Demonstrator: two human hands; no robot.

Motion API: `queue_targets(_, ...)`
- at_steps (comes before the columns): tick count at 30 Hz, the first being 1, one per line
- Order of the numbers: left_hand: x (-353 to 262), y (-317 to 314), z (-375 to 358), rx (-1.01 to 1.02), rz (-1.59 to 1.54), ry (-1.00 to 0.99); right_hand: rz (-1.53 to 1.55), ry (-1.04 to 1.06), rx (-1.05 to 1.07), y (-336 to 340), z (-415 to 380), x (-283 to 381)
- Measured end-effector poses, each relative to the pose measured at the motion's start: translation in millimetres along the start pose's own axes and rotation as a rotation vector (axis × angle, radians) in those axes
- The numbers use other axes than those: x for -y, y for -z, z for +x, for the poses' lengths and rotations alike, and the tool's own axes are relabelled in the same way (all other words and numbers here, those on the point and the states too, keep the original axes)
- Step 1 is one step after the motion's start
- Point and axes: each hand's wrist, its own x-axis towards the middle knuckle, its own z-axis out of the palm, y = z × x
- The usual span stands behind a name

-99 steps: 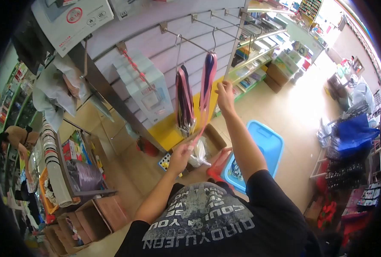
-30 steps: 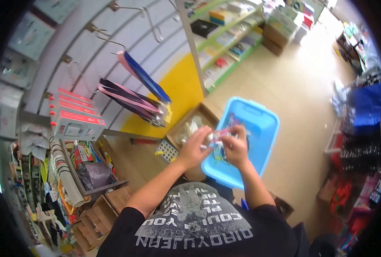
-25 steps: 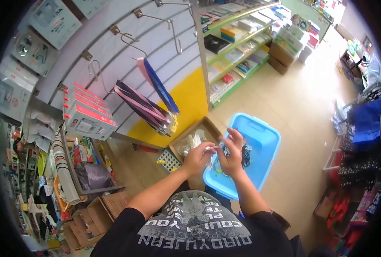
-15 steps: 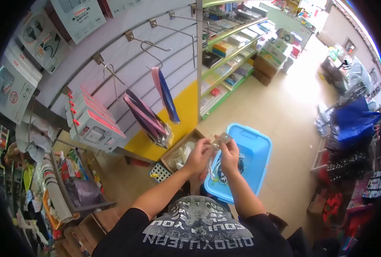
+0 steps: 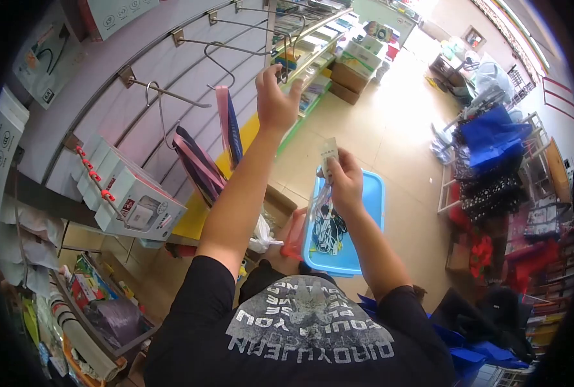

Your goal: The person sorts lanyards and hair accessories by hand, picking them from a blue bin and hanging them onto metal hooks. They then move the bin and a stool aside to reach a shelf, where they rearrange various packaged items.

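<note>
My left hand (image 5: pixel 278 103) is raised beside the metal display hooks (image 5: pixel 232 50) on the slatted wall. Its fingers are curved, with a gap between them and the thumb, close to a hook end; contact cannot be made out. Between the thumb and fingers of my right hand (image 5: pixel 347 184) is a small packet with a pale printed card (image 5: pixel 329 155) at its top. What the packet contains is hard to see. Below that hand stands a light blue plastic bin (image 5: pixel 372 222) with black and white cables (image 5: pixel 326 231) in it.
Pink and dark straps (image 5: pixel 198 162) and white boxed goods (image 5: pixel 146 209) hang on the wall at left. A red basket (image 5: pixel 293 235) and a white plastic bag (image 5: pixel 261 237) are beside the bin. Shelves stand ahead; blue bags (image 5: pixel 493 138) hang at right.
My left hand has left the packet and moved up and forward to the hooks. My right hand has kept the packet and risen slightly. The view has shifted.
</note>
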Motion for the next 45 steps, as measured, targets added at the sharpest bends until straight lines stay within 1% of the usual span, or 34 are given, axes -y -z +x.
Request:
queue_targets(1,1,-5,3,-0.047,0.015,0.01,0.006,-0.008,-0.005,-3,1,5)
queue_targets(2,4,-7,6,-0.045,0.011,0.008,0.013,-0.014,-0.009,-4,2,8)
queue_targets(3,10,-8,9,-0.003,-0.003,0.065,0.011,-0.01,-0.01,-2,4,9)
queue_targets(4,14,-10,11,0.036,-0.015,0.123,0.017,-0.056,0.0,1,6,11)
queue_targets(5,20,-13,12,-0.073,0.011,0.064,0.025,-0.102,0.013,4,9,12)
queue_targets(6,22,-13,11,-0.079,0.012,0.06,0.025,-0.098,0.02,7,14,13)
queue_targets(8,28,-6,8,0.001,-0.033,0.346,0.094,-0.143,0.048,11,28,11)
queue_targets(9,29,-3,8,0.075,-0.01,0.393,0.099,-0.142,0.062,13,34,10)
queue_targets(10,31,-3,5,0.061,0.0,0.388,0.145,-0.149,0.072,15,41,10)
queue_targets(12,38,-4,0,0.004,-0.372,0.302,0.205,-0.15,0.103,13,59,10)
queue_targets(13,41,-5,0,0.004,-0.43,0.3,0.066,-0.051,0.099,10,67,9)
queue_targets(14,45,-5,-1,-0.009,-0.414,0.292,-0.072,0.049,0.093,7,77,8)
queue_targets(15,44,-5,-2,0.01,-0.418,0.309,-0.117,0.167,0.08,2,92,0)
queue_targets(16,41,-3,-4,0.032,-0.423,0.329,-0.105,0.165,0.092,-5,102,5)
queue_targets(18,32,1,-4,0.049,-0.369,0.34,-0.427,0.362,-0.021,-17,120,16)
queue_targets(19,27,4,-4,0.062,-0.345,0.385,-0.405,0.472,-0.108,-23,134,11)
queue_targets(20,23,6,-2,0.074,-0.322,0.428,-0.395,0.477,-0.1,-27,146,7)
queue_targets(22,23,8,-1,0.07,-0.318,0.445,-0.543,0.614,-0.16,-35,160,6)
queue_targets(23,24,8,-2,0.072,-0.324,0.471,-0.525,0.629,-0.139,-40,167,5)
queue_targets(28,20,11,-3,0.084,-0.364,0.472,-0.514,0.693,-0.103,-51,165,-1)
queue_targets(30,19,10,-4,0.092,-0.372,0.475,-0.526,0.777,-0.02,-49,162,-9)
queue_targets(32,16,8,-4,0.115,-0.404,0.451,-0.522,0.758,-0.019,-47,155,-14)
queue_targets(35,23,4,-7,0.107,-0.421,0.479,-0.52,0.788,-0.014,-46,143,-21)
queue_targets(36,24,4,-8,0.108,-0.42,0.479,-0.517,0.752,-0.01,-46,139,-27)
queue_targets(38,25,4,-10,0.139,-0.556,0.676,-0.508,0.716,-0.012,-47,130,-39)
queue_targets(39,28,3,-13,0.145,-0.552,0.676,-0.407,0.519,0.039,-48,125,-46)
queue_targets(40,32,3,-17,0.16,-0.689,0.661,-0.304,0.323,0.088,-49,121,-56)
queue_targets(41,37,2,-22,0.175,-0.825,0.645,-0.187,0.427,0.089,-52,119,-71)
queue_targets(42,40,2,-31,0.18,-0.823,0.65,-0.186,0.421,0.083,-50,114,-82)
queue_targets(44,42,8,-53,0.352,-0.816,0.627,-0.209,0.322,0.164,-42,95,-100)
queue_targets(45,38,13,-61,0.419,-0.701,0.677,-0.345,0.315,0.155,-36,82,-104)
